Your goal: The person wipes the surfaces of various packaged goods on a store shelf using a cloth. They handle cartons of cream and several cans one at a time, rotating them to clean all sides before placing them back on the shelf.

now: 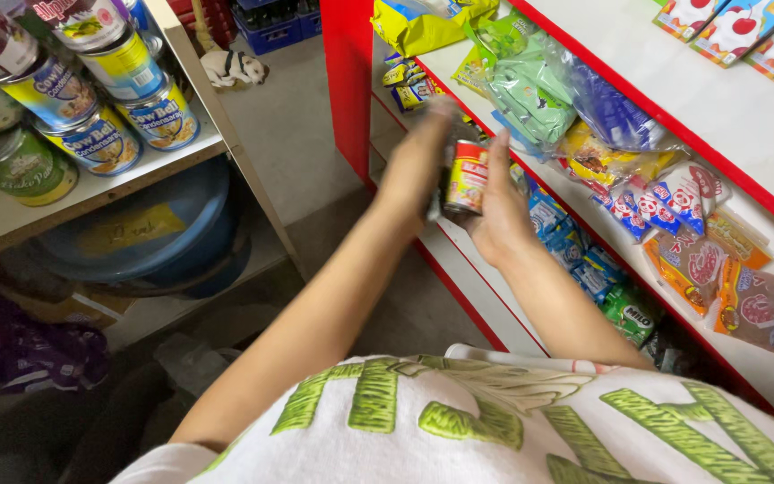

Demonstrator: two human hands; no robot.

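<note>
In front of the red shelf unit, I have both hands raised over the aisle floor, level with the lower tiers. My right hand wraps a small red-and-yellow can, fingers curled round its far side and the thumb side pressed to the label, so the can sits upright in my grip, above the gap between the shelves and not on any of them. My left hand is right beside it, fingers bent toward a dark thing just left of the can; motion blur keeps me from telling whether those fingers pinch it or only touch it.

As I judge it, the can is in hand but not yet set down anywhere. The red shelves already carry rows of snack packets, blue sachets and green bags. To my left, the pale wooden shelf holds stacked larger tins, with a blue basin underneath.
</note>
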